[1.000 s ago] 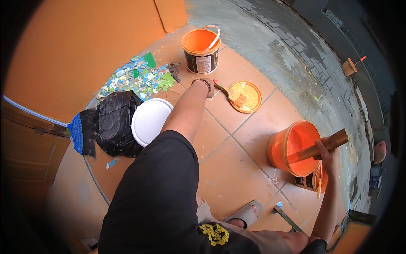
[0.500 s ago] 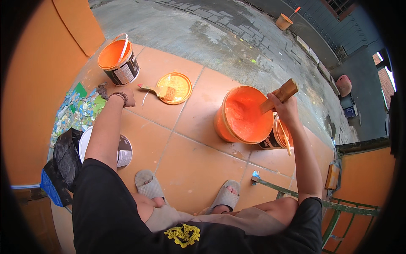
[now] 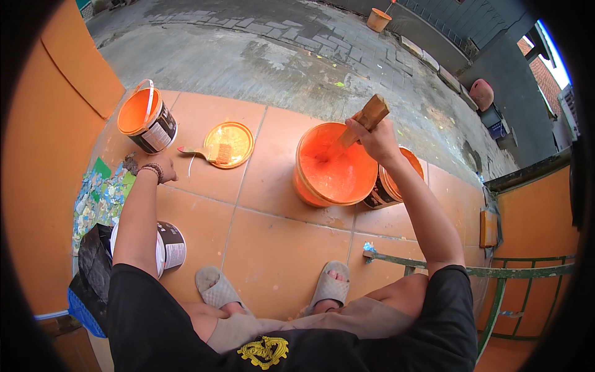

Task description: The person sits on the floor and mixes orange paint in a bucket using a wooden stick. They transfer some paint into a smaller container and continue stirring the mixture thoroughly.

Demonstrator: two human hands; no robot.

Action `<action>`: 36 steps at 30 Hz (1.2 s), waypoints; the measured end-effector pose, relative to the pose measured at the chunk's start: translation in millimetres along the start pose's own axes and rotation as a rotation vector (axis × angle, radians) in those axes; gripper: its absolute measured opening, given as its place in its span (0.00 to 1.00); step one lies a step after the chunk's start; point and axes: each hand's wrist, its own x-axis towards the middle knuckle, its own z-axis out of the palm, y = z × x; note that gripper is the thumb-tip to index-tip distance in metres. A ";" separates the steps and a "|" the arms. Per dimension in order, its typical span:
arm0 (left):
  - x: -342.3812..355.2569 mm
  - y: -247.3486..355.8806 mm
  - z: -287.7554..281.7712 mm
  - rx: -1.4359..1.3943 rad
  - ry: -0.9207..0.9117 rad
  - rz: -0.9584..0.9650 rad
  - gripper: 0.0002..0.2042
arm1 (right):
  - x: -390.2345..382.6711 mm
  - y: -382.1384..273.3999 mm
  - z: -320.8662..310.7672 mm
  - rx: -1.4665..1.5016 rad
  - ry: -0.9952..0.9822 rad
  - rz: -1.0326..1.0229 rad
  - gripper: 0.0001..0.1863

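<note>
Reaching near the handled pail (image 3: 160,134), the left hand (image 3: 165,168) was loosely curled, its contents, if any, impossible to tell. Farther right, the orange bucket (image 3: 305,191) held paint (image 3: 328,172) and a wooden stick (image 3: 374,111), gripped by the right hand (image 3: 377,137); less stick showed inside than a second earlier, suggesting stirring.

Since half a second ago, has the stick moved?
Yes: judged against the big bucket, the stick in the right hand has shifted from the right side of the opening toward its far rim.
</note>
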 end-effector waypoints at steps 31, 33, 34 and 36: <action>-0.5 0.7 2.6 0.111 0.026 -0.018 0.18 | 2.4 -8.9 6.7 0.190 0.033 0.071 0.12; -4.9 8.1 -1.1 0.120 0.022 0.003 0.16 | 2.6 4.8 -5.0 0.017 0.036 0.064 0.12; -4.3 7.6 -1.2 0.095 0.017 0.003 0.16 | 3.5 11.7 -12.5 -0.095 0.016 0.078 0.12; -2.7 0.0 1.0 0.044 0.007 -0.007 0.14 | -4.6 11.2 -19.0 -0.187 -0.056 0.148 0.12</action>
